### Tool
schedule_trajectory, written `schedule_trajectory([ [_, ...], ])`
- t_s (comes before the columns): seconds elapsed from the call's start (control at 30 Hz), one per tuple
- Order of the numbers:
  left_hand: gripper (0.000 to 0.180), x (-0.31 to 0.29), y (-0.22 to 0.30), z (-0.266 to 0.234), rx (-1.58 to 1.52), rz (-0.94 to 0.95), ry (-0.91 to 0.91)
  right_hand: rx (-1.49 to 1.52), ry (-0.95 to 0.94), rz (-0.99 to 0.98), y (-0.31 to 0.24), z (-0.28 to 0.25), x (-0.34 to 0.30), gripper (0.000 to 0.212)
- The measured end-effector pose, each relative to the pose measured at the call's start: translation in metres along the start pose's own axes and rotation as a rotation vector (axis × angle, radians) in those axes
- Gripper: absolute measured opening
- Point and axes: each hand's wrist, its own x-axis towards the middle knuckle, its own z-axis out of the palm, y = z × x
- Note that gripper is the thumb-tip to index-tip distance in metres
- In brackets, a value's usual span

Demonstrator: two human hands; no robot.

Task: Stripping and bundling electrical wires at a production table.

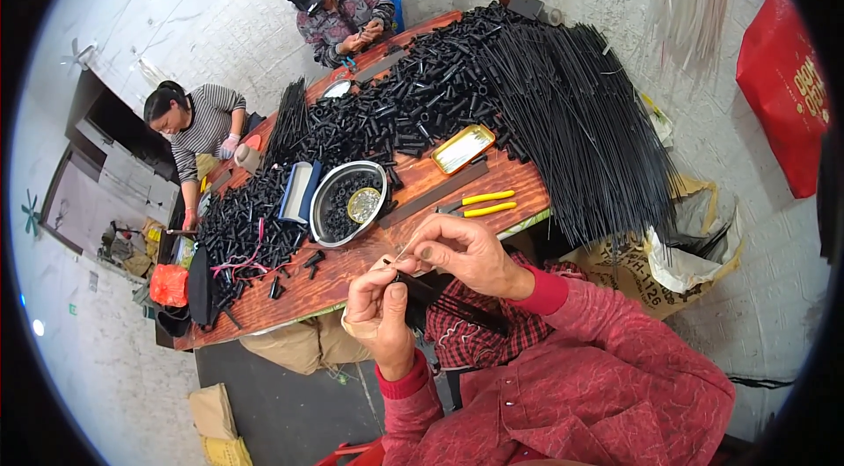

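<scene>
Close together in front of my chest, both my hands are closed in pinches. My left hand [382,316] grips the end of a small black piece between thumb and fingers. My right hand [470,257] pinches a thin, pale, needle-like strip [403,251] whose tip meets the fingers of my left hand. Dark rods [470,311] run from below the hands across my checked apron [457,334]; how they join the held piece is hidden. Yellow-handled pliers [482,204] lie on the wooden table [519,183] just beyond my right hand.
Short black tubes [396,105] are heaped across the table, beside a big bundle of long black rods [580,123]. A metal bowl [384,180], a yellow-rimmed tray [464,149] and a blue box [301,192] stand nearer. Two people [338,18] work at the far side and left end.
</scene>
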Motion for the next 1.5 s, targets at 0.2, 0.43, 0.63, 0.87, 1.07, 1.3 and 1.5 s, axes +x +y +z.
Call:
schedule_trajectory([
  [0.2,0.019,-0.007,0.002,-0.001,0.027,-0.021,0.001,0.16,-0.028,0.044,-0.011,0.003,0.009,0.018],
  [0.43,0.019,-0.007,-0.002,0.004,0.064,-0.007,0.031,0.232,-0.127,0.144,-0.01,-0.004,0.003,0.022],
  [0.63,0.045,0.003,-0.001,0.016,0.056,-0.03,0.033,0.282,-0.154,0.241,-0.019,-0.011,0.007,0.026],
  [0.87,0.052,0.007,-0.004,0.01,0.2,0.01,0.008,0.304,-0.164,0.268,-0.024,-0.008,0.007,0.026],
  [1.07,0.052,0.005,-0.002,0.007,0.08,-0.059,0.011,0.295,-0.176,0.267,-0.027,-0.007,0.006,0.021],
  [1.3,0.044,0.006,0.001,0.004,0.07,-0.085,-0.037,0.255,-0.175,0.296,-0.028,-0.01,0.008,0.015],
  [1.5,0.042,0.006,-0.003,0.001,0.084,-0.053,-0.034,0.229,-0.146,0.304,-0.025,-0.009,0.008,0.012],
])
